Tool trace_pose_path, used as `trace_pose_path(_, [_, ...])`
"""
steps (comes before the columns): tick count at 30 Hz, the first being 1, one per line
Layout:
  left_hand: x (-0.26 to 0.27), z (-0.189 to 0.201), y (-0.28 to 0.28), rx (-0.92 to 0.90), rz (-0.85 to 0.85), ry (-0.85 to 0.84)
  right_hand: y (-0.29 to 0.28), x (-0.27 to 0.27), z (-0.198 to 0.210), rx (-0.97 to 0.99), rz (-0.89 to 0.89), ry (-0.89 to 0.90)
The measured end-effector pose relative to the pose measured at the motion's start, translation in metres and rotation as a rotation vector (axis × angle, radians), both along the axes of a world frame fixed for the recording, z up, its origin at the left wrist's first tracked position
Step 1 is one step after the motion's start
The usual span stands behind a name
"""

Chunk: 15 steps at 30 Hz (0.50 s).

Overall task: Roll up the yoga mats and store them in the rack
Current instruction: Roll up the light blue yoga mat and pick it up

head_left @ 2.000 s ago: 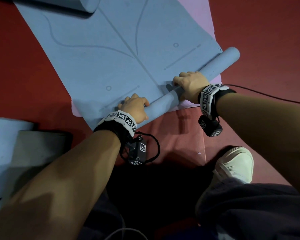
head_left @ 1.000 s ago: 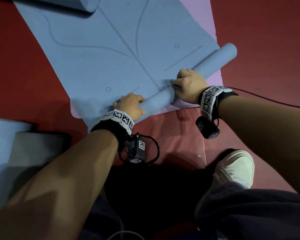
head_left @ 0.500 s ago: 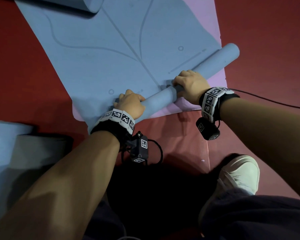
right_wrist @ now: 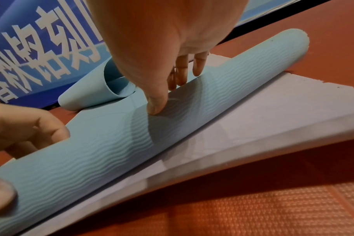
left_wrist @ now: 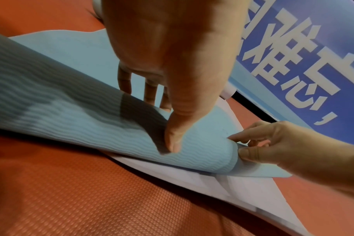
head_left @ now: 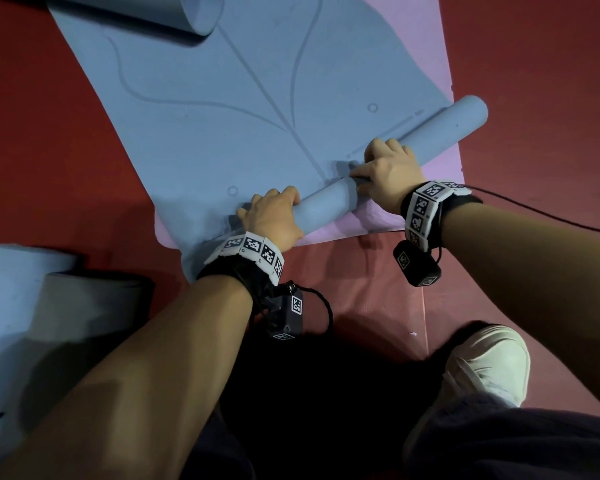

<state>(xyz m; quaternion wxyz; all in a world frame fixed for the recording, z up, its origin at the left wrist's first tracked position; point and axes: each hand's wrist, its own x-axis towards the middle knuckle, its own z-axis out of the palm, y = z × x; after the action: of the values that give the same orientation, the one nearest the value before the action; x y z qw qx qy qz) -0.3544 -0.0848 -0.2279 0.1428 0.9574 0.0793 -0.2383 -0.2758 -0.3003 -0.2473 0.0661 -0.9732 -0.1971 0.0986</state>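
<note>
Fingers of both hands are curled over the rolled end of the blue yoga mat [head_left: 326, 206], thumbs on the near side: left hand [head_left: 271, 220] near the roll's left end, right hand [head_left: 388, 174] around mid-roll. The mat lies on a pink mat [head_left: 426, 39] on the red floor [head_left: 42, 133], mostly unrolled.

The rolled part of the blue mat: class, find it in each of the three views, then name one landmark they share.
Head: rolled part of the blue mat, diagonal, centre to upper right.
Left wrist: left to centre, beneath the left hand.
Right wrist: lower left to upper right.
Shared landmark: the pink mat underneath.
</note>
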Motion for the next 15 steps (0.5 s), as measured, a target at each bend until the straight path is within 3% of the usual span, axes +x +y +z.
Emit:
trace_pose_path(4, [0.0016, -0.0017, 0.0004, -0.01, 0.032, 0.002, 0.0037, 0.0019, -0.0006, -0.011, -0.012, 0.007])
trace_pose_path(15, [0.0068, -0.0071, 0.0058, 0.042, 0.024, -0.046, 0.0006, 0.0041, -0.0044, 0.198, -0.035, 0.002])
